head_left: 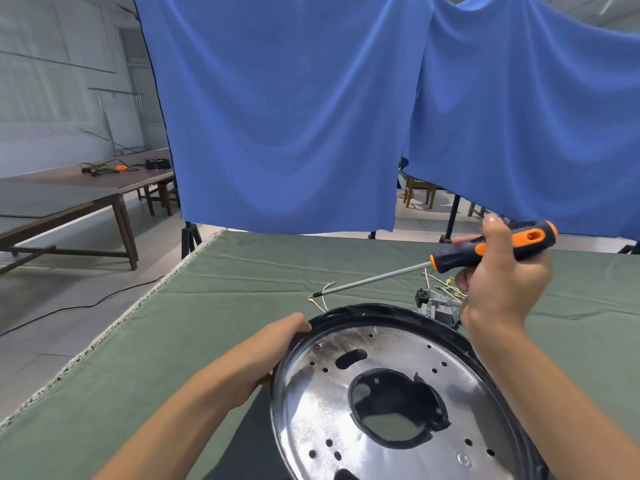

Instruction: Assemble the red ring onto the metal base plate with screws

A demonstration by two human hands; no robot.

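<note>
Holding the plate (398, 393) tilted on the table (207, 306) with my left hand (277, 344) curled round its black rim, I see no red ring and no screws seated in its holes, so I judge the assembly barely begun. My right hand (502, 282) grips the screwdriver (485, 251) clear above the plate, tip pointing away; ring and screws are all left to fit.

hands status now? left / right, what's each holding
Left hand: grips the rim of the metal base plate, fingers curled over its edge.
Right hand: grips the orange-and-black screwdriver, raised above the table, tip pointing left.
</note>
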